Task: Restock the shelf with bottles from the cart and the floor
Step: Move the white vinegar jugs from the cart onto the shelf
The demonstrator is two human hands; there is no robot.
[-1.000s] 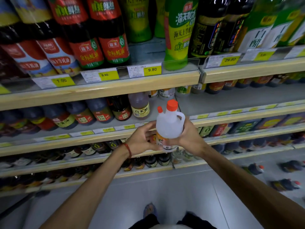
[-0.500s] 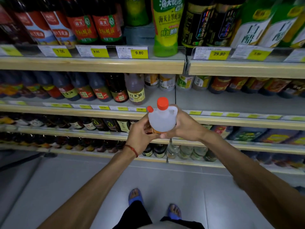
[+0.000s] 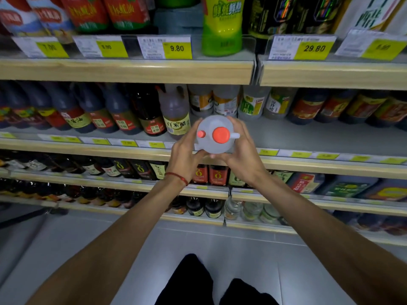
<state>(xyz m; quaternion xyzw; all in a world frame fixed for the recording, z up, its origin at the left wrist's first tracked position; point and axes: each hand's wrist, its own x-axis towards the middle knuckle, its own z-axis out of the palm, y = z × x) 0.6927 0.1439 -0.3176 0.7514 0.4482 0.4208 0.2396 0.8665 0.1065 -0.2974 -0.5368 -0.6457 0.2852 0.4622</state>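
i see bare grey shelf (image 3: pixel 308 137) surface open right of the white rice vinegar bottle (image 3: pixel 176 116), up to the front edge. my left hand (image 3: pixel 187 156) and right hand (image 3: pixel 241 155) both curl round the clear jug (image 3: pixel 212 146), held over that front edge.

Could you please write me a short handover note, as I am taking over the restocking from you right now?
Hands: left hand and right hand both grip one clear bottle with red caps, held at the front edge of the middle shelf.
Done: bottle brought to the shelf, not yet set down.
Left: probably stand it on the bare stretch right of the white rice vinegar bottle, then fetch more. The cart and floor stock are out of view.
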